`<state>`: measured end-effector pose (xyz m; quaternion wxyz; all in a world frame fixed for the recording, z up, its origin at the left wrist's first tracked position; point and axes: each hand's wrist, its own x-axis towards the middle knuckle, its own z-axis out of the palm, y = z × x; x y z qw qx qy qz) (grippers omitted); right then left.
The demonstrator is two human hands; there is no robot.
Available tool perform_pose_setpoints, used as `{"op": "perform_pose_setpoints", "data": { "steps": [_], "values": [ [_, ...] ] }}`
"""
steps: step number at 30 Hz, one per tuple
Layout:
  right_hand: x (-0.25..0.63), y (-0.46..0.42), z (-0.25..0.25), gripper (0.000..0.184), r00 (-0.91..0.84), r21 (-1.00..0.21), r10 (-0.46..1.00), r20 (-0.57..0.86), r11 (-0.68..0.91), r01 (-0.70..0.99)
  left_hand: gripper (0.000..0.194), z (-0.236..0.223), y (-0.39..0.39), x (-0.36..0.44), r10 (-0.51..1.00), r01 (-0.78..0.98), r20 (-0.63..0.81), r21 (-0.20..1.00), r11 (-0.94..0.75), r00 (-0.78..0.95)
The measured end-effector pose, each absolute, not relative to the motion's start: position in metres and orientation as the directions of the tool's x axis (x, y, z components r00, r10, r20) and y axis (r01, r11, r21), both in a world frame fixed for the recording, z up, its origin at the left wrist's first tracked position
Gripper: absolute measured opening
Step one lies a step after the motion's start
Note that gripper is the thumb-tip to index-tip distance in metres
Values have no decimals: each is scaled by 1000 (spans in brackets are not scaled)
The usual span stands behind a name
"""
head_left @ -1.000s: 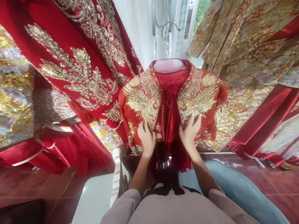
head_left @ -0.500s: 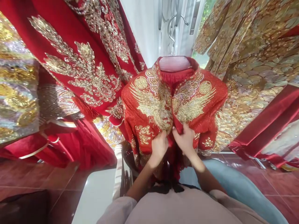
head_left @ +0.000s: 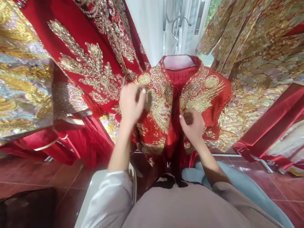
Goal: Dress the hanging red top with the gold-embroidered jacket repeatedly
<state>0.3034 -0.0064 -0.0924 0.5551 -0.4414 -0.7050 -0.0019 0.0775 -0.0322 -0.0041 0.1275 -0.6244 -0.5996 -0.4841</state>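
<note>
One gold-embroidered red jacket [head_left: 162, 112]; left grip [head_left: 131, 103] curled, released; right grip [head_left: 194, 126], I cannot tell

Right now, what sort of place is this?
Probably a costume shop or garment display room: an embroidered red jacket on a metal-hooked hanger, a red garment with gold beading at picture left, and a gold-patterned garment at right.

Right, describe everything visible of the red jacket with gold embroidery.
This red, glittery cloth jacket has a stand-up collar, gold wing-like embroidery and a round gold medallion on each side. It hangs, front open over darker red cloth, from a pale hanger with a silver hook. The right hand is at one front edge; the left hand is before the opposite side, contact unclear.
</note>
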Motion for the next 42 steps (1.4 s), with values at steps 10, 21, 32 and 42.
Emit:
{"op": "perform_pose_setpoints", "data": {
  "steps": [10,21,32,42],
  "values": [
    [225,104,2,27,-214,-416,504,837,840,349,37,28,54,-1,917,590,380,715,-375,122],
    [232,103,-14,20,-235,-508,511,827,858,76,45,5,13,28,651,802,748,466,-373,-132],
    [230,80,-42,17,-69,-516,524,849,850,110,58,-6,27,34,569,837,762,503,-218,-310],
    [302,13,-190,67,290,-625,730,619,235,744,80,-205,-26,161,657,869,657,495,-5,-370]
  ]
}}
